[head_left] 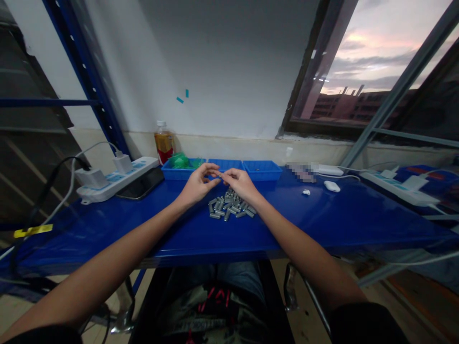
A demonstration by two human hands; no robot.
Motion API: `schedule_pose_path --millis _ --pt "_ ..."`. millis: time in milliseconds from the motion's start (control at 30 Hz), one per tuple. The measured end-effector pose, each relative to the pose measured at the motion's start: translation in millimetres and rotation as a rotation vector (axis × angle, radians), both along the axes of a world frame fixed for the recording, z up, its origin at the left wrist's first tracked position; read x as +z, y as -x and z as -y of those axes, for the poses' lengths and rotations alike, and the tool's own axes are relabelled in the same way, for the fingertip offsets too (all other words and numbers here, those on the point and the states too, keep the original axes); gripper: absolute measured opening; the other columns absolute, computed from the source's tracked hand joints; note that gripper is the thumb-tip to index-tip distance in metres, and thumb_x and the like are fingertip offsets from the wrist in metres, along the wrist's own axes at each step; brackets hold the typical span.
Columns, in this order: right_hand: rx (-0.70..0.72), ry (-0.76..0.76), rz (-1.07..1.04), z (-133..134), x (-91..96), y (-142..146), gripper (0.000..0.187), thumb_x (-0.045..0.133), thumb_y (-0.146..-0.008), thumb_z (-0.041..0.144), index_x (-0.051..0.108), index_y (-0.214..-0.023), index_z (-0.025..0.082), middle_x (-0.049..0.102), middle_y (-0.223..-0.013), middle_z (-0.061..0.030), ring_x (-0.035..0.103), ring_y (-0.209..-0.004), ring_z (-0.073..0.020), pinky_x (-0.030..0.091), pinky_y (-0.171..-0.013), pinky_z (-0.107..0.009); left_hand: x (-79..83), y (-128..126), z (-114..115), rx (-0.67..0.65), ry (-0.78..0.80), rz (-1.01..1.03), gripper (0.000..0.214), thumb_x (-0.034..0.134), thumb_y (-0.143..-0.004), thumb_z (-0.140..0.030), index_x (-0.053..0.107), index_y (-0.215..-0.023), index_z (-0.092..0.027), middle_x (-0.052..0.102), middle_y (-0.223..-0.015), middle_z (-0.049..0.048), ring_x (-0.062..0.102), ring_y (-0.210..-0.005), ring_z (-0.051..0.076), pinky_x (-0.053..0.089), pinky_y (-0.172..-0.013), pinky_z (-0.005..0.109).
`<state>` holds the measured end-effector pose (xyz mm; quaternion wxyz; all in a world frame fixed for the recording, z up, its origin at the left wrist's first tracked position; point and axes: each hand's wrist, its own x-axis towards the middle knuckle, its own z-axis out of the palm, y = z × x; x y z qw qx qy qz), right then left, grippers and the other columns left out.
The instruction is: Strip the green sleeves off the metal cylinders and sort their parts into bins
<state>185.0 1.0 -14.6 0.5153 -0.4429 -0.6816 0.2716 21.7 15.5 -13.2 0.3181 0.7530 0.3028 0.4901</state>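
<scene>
Over the far side of a pile of small silvery metal cylinders [231,206], my two hands meet at the fingertips. My left hand [199,183] curls with thumb and fingers closed toward the meeting point. From the other side, my right hand [241,183] pinches with thumb and forefinger. Whatever lies between the fingertips is too small to make out. Just behind the hands stands a row of blue bins: the left bin [172,175] holds crumpled green plastic [180,161], the middle bin [226,164] is partly hidden by my hands, and the right bin [263,176] has a tiny item inside.
A bottle with amber liquid [164,143] stands behind the left bin. To the left lie a power strip [138,167] and a dark phone [143,185]. On the right are a white earbud case [332,186], an earbud [306,192] and another power strip [398,188] with cables.
</scene>
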Motion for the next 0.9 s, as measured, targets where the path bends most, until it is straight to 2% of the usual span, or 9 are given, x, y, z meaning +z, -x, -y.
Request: schedule_pose_path --millis 67,167,267,333,433,567,667,900 --pt "-0.115 -0.119 0.071 -6 3.0 -12 0.022 0.055 -0.078 0.037 0.061 -0.075 0.016 0.062 -0.068 -0.001 0.054 -0.064 -0.0127 0.043 -0.064 -0.025 -3.1 2 -5 0.04 0.007 -0.134 0.034 0.062 -0.073 -0.033 0.059 -0.101 -0.014 0.066 -0.096 0.0088 0.06 -0.086 0.019 0.046 -0.071 0.029" --pt "-0.402 -0.282 0.28 -18 4.9 -44 0.017 0.054 -0.078 0.032 0.062 -0.076 0.016 0.062 -0.073 -0.0035 0.054 -0.071 -0.0154 0.042 -0.073 -0.029 -7.5 6 -9 0.052 0.02 -0.412 0.024 0.059 -0.074 -0.035 0.068 -0.083 -0.015 0.07 -0.08 0.0066 0.062 -0.072 0.018 0.045 -0.069 0.03" --pt "-0.639 -0.285 0.45 -29 0.3 -77 0.015 0.053 -0.078 0.027 0.063 -0.076 0.016 0.062 -0.075 -0.0068 0.054 -0.079 -0.0197 0.04 -0.08 -0.033 -6.5 9 -10 0.017 0.015 -0.605 0.024 0.059 -0.073 -0.037 0.072 -0.075 -0.016 0.071 -0.073 0.0044 0.062 -0.067 0.017 0.043 -0.064 0.026" --pt "-0.734 -0.248 0.498 -34 -5.2 -92 0.017 0.052 -0.078 0.027 0.065 -0.077 0.015 0.063 -0.079 -0.0089 0.053 -0.082 -0.0214 0.039 -0.081 -0.035 -1.3 10 -12 -0.056 0.02 -0.674 0.024 0.06 -0.072 -0.036 0.074 -0.077 -0.017 0.072 -0.074 0.0035 0.063 -0.068 0.017 0.042 -0.062 0.023" --pt "-0.796 -0.205 0.552 -38 -12.1 -100 0.018 0.053 -0.078 0.027 0.067 -0.079 0.016 0.063 -0.083 -0.0109 0.051 -0.086 -0.0235 0.038 -0.081 -0.037 10.5 9 -17 -0.165 0.046 -0.766 0.023 0.062 -0.069 -0.036 0.075 -0.078 -0.019 0.073 -0.075 0.0024 0.063 -0.068 0.016 0.041 -0.061 0.021" --pt "-0.815 -0.162 0.602 -40 -15.8 -97 0.019 0.053 -0.079 0.028 0.068 -0.08 0.017 0.063 -0.088 -0.0118 0.049 -0.089 -0.0256 0.038 -0.079 -0.038 24.9 4 -26 -0.214 0.027 -0.921 0.023 0.061 -0.069 -0.036 0.075 -0.074 -0.018 0.072 -0.069 0.0024 0.059 -0.058 0.014 0.038 -0.055 0.021" --pt "-0.816 -0.14 0.593 -42 -16.9 -98 0.019 0.053 -0.079 0.029 0.069 -0.079 0.018 0.063 -0.086 -0.011 0.049 -0.089 -0.0254 0.039 -0.079 -0.038 29.9 0 -30 -0.256 -0.004 -0.983 0.021 0.06 -0.068 -0.032 0.075 -0.074 -0.018 0.072 -0.069 0.002 0.059 -0.058 0.013 0.038 -0.055 0.021" --pt "-0.808 -0.113 0.563 -46 -19.9 -102 0.019 0.054 -0.079 0.03 0.069 -0.078 0.019 0.062 -0.085 -0.0108 0.049 -0.087 -0.0252 0.04 -0.078 -0.039 33.6 -13 -28 -0.225 -0.059 -1.101 0.017 0.058 -0.062 -0.022 0.074 -0.068 -0.021 0.07 -0.065 0.0019 0.057 -0.054 0.013 0.036 -0.053 0.022"
